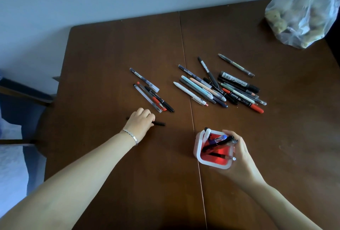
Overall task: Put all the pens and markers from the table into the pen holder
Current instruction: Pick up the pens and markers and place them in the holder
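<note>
A square white pen holder point(199, 148) with a red inside stands near the table's front, with several pens in it. My right hand point(239, 154) is at its right side, fingers closed on a black pen point(219, 144) that slants down into the holder. My left hand point(140, 121) lies on the table to the left, fingers curled over a thin black pen point(159, 123) that pokes out on both sides. Just beyond it lies a small group of pens point(150, 95). A bigger pile of pens and markers point(220, 89) lies further right.
The dark wooden table point(114, 54) has a seam running down its middle. A clear plastic bag point(301, 14) with round greenish lumps sits at the back right corner. A chair point(24, 97) stands off the table's left edge, by the wall.
</note>
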